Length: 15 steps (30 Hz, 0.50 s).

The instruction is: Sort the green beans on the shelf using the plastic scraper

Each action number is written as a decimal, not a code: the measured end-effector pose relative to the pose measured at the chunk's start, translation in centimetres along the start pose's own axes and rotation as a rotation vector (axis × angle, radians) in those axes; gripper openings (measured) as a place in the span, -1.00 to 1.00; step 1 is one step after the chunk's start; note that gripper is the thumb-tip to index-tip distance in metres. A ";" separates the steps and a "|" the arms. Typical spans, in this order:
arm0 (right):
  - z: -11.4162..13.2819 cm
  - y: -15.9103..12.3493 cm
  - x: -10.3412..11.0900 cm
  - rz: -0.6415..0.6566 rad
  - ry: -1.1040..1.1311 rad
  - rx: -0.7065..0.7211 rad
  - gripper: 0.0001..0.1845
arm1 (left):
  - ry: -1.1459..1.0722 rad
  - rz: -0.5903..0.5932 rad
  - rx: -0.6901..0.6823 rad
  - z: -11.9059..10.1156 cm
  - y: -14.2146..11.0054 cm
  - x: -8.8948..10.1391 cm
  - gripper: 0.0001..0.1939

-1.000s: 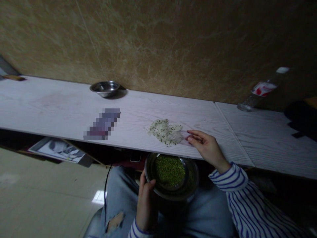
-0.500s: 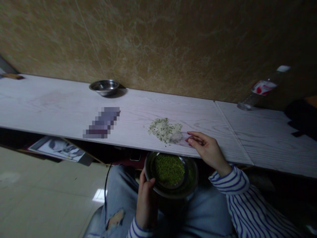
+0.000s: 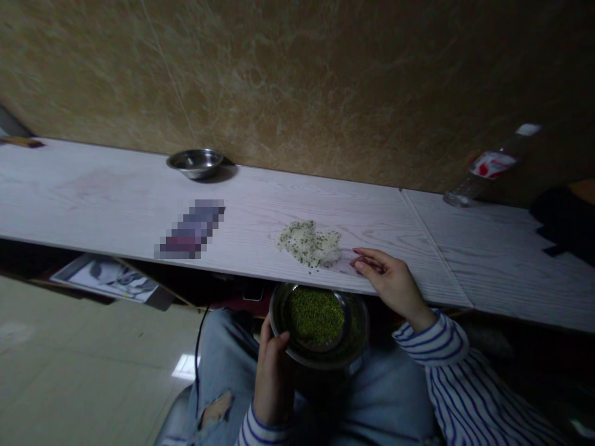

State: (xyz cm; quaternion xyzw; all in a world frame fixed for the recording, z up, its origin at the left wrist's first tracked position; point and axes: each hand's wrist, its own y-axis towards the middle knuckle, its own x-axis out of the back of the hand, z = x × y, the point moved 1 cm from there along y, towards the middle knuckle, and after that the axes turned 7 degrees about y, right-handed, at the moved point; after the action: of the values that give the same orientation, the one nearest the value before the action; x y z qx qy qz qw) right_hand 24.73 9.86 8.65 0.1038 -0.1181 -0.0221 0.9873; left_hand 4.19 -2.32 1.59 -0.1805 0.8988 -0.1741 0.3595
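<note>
Near the counter's front edge, my right hand (image 3: 387, 275) pinches a clear plastic piece (image 3: 343, 260), thin and rounded; I cannot make out its exact kind. Its far end touches the right side of a pile of white rice mixed with green beans (image 3: 307, 243), spread on the counter. Below the edge, over my lap, my left hand (image 3: 274, 365) grips the left rim of a steel bowl (image 3: 357, 334). Small green beans (image 3: 318, 316), which look like mung beans, cover the bowl's bottom. The left fingers under the bowl are hidden.
A second steel bowl (image 3: 195, 163) stands against the wall on the white counter (image 3: 260, 204). A pixelated flat object (image 3: 191, 232) lies left of the pile. At the right are a plastic bottle (image 3: 493, 166) and a dark item (image 3: 564, 223). A drawer (image 3: 109, 279) juts out below left.
The clear piece has shifted very slightly right, away from the pile. The left hand and its bowl have barely moved; the whole view has slid a little.
</note>
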 end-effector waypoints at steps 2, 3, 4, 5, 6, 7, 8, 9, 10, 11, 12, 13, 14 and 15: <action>0.0 0.1 0.0 -0.005 0.009 0.000 -0.64 | 0.006 0.002 0.002 0.0 0.0 0.0 -0.38; 0.0 0.1 0.0 -0.007 0.008 0.000 -0.64 | 0.006 -0.002 0.003 0.0 0.0 0.0 -0.37; -0.1 0.1 0.0 -0.009 0.003 0.001 -0.63 | 0.004 -0.008 0.004 0.0 0.0 0.0 -0.37; -0.1 0.2 0.0 -0.009 -0.001 0.003 -0.63 | 0.000 -0.014 0.002 -0.1 0.0 -0.1 -0.37; -0.2 0.2 -0.1 -0.009 -0.002 0.006 -0.63 | -0.005 -0.017 -0.002 -0.2 0.0 -0.2 -0.37; -0.2 0.2 -0.1 -0.008 0.000 0.009 -0.63 | -0.008 -0.019 -0.003 -0.2 -0.1 -0.2 -0.38; -0.2 0.2 -0.2 -0.006 0.006 0.012 -0.63 | -0.006 -0.022 0.001 -0.3 -0.1 -0.3 -0.38; -0.2 0.3 -0.3 -0.003 0.012 0.016 -0.63 | -0.001 -0.024 0.005 -0.3 -0.1 -0.4 -0.38; -0.2 0.3 -0.4 0.003 0.017 0.019 -0.64 | 0.004 -0.026 0.009 -0.4 -0.2 -0.4 -0.39; -0.1 0.4 -0.5 0.009 0.018 0.021 -0.65 | 0.008 -0.029 0.013 -0.4 -0.2 -0.4 -0.39; -0.1 0.5 -0.6 0.015 0.017 0.021 -0.66 | 0.011 -0.033 0.016 -0.4 -0.3 -0.5 -0.40; 0.0 0.5 -0.6 0.021 0.015 0.021 -0.67 | 0.013 -0.035 0.015 -0.5 -0.3 -0.5 -0.41; 0.0 0.5 -0.7 0.026 0.013 0.019 -0.68 | 0.014 -0.035 0.015 -0.5 -0.3 -0.5 -0.41; 0.1 0.5 -0.7 0.029 0.011 0.016 -0.68 | 0.013 -0.034 0.015 -0.5 -0.3 -0.4 -0.41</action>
State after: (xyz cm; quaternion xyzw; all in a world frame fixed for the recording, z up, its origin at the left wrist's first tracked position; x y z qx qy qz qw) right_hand 24.03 10.41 8.69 0.1101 -0.1141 -0.0060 0.9873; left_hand 4.22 -2.31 2.31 -0.1918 0.8966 -0.1883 0.3520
